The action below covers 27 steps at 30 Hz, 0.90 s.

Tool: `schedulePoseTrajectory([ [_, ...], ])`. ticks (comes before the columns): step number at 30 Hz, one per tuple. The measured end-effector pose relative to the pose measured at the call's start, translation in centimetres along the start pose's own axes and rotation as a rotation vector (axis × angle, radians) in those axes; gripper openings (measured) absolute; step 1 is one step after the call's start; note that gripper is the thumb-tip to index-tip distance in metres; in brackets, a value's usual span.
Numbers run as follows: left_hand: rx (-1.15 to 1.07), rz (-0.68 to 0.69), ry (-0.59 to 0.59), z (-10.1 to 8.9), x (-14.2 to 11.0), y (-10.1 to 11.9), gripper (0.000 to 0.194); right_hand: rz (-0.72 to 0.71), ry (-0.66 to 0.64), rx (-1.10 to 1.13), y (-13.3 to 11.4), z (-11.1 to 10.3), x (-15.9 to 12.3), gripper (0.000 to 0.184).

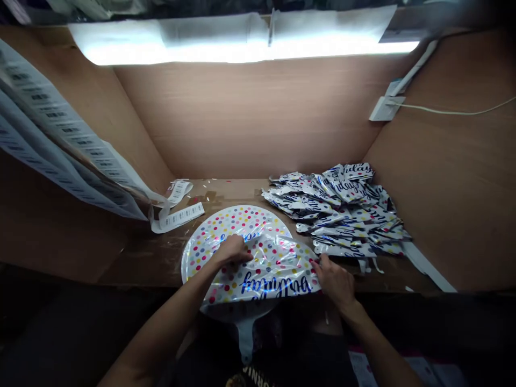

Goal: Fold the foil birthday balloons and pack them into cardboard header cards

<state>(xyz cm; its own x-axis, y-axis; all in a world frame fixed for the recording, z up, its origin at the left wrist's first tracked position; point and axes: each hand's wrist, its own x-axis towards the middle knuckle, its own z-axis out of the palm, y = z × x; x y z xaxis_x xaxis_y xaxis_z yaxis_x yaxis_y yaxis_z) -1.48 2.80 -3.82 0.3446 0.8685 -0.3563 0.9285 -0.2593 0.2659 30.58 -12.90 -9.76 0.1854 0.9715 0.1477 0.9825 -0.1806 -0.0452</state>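
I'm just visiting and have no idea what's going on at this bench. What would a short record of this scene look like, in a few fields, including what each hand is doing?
Main item: round polka-dot foil birthday balloon, folded partly over itself
Left hand: resting on the folded foil
Right hand: at the foil's edge
Beside it: pile of flat foil balloons
Also nearby: barcode label strips
Work surface: wooden bench

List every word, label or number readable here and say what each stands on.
"birthday": blue script, upside down, on the round polka-dot foil balloon.
"day": blue script fragments on the heap of folded silver foil balloons; the rest is hidden in folds.
White barcode label sheets: too small to read.
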Motion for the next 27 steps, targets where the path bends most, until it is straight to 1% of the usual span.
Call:
schedulePoseTrajectory([
  [1,-0.004,0.031,-0.003,-0.1,-0.3,0.2,0.033,-0.032,0.056,0.026,-0.1,-0.4,0.7,0.030],
  [2,-0.007,0.066,0.001,-0.4,-0.8,0.3,0.025,-0.082,0.114,0.062,-0.1,-0.9,1.6,0.035],
  [4,-0.011,0.149,0.038,-1.4,-2.2,0.5,0.008,-0.212,0.217,0.155,-0.2,-2.9,4.1,0.057],
  [5,-0.002,0.212,0.102,-2.2,-3.1,0.5,0.005,-0.273,0.259,0.207,-0.2,-4.3,5.5,0.068],
  [6,0.013,0.296,0.197,-3.0,-4.2,0.6,0.010,-0.334,0.291,0.261,-0.3,-5.8,6.9,0.075],
  [7,0.034,0.397,0.316,-3.9,-5.3,0.5,0.014,-0.402,0.308,0.317,-0.5,-7.5,8.0,0.076],
  [8,0.056,0.509,0.443,-4.7,-6.6,0.2,0.017,-0.488,0.301,0.379,-0.7,-9.1,8.9,0.070],
  [9,0.077,0.618,0.559,-5.3,-7.8,-0.1,0.018,-0.588,0.272,0.441,-0.9,-10.5,9.4,0.058],
  [10,0.096,0.708,0.637,-5.6,-9.1,-0.7,0.017,-0.685,0.232,0.494,-1.3,-11.6,9.5,0.045],
  [11,0.107,0.767,0.663,-5.4,-10.2,-1.4,0.016,-0.772,0.191,0.532,-1.7,-12.1,9.0,0.033],
  [12,0.113,0.798,0.650,-4.9,-11.2,-2.3,0.015,-0.842,0.156,0.552,-2.2,-12.1,8.1,0.027],
  [13,0.112,0.804,0.615,-3.8,-12.0,-3.2,0.015,-0.889,0.135,0.559,-2.7,-11.4,6.9,0.025],
  [14,0.104,0.790,0.567,-2.4,-12.6,-4.2,0.017,-0.918,0.123,0.557,-3.1,-10.1,5.4,0.024],
  [15,0.086,0.763,0.519,-0.7,-13.0,-5.2,0.020,-0.938,0.112,0.554,-3.4,-8.5,3.9,0.024],
  [17,0.031,0.690,0.444,2.8,-13.3,-7.0,0.024,-0.957,0.084,0.545,-3.7,-4.6,1.2,0.025],
  [18,-0.001,0.653,0.410,4.2,-13.3,-7.7,0.024,-0.950,0.065,0.539,-3.6,-2.7,0.3,0.026],
  [19,-0.037,0.620,0.376,5.3,-13.2,-8.2,0.024,-0.934,0.047,0.536,-3.5,-1.2,-0.4,0.027],
  [20,-0.076,0.590,0.338,5.9,-13.0,-8.6,0.024,-0.908,0.026,0.541,-3.3,0.0,-0.7,0.028],
  [21,-0.121,0.549,0.306,6.0,-12.7,-8.8,0.024,-0.857,0.007,0.555,-3.1,0.8,-0.7,0.026],
  [22,-0.162,0.484,0.279,5.7,-12.3,-8.9,0.023,-0.770,-0.008,0.569,-3.0,1.3,-0.5,0.023],
  [23,-0.183,0.386,0.241,5.0,-11.7,-8.8,0.023,-0.657,-0.019,0.569,-3.0,1.5,-0.1,0.022],
  [25,-0.161,0.152,0.140,3.0,-10.1,-8.1,0.021,-0.418,-0.028,0.498,-3.4,1.4,0.9,0.029],
  [26,-0.127,0.052,0.089,2.0,-9.1,-7.6,0.020,-0.330,-0.026,0.430,-3.7,1.2,1.4,0.032],
  [27,-0.092,-0.014,0.048,1.0,-8.0,-6.9,0.018,-0.283,-0.020,0.358,-4.1,1.2,1.8,0.033],
])
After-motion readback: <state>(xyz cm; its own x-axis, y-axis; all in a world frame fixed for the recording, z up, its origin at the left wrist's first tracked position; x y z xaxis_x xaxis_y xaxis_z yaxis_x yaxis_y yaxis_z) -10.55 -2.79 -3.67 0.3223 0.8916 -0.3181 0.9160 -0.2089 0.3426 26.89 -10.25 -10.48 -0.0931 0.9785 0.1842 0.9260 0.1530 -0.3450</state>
